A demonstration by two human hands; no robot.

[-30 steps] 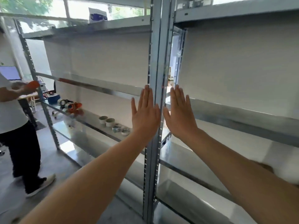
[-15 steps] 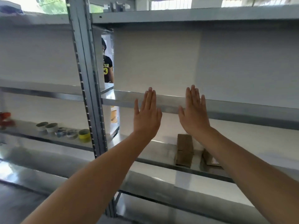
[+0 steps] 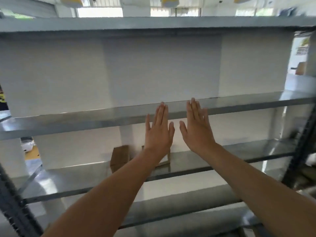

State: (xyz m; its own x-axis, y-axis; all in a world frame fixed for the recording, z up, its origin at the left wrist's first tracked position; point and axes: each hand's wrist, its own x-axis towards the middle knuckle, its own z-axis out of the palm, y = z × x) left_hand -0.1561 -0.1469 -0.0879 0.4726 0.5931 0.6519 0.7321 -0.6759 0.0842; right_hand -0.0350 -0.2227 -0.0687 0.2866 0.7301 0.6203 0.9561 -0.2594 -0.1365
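Hovering flat, fingers straight, grasping nothing: left hand (image 3: 159, 134), right hand (image 3: 196, 132). Cardboard box (image 3: 119, 157) (likely light, crushable): grip opposite side faces.

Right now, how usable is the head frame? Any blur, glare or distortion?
Head view, sharpness: left hand and right hand are fairly crisp, fingers straight, while the dark right upright smears with blur. Head view, light: the windows up top are blown out, and the lower shelf carries bright glare patches. Head view, lens: the wide angle bows the shelf lines.
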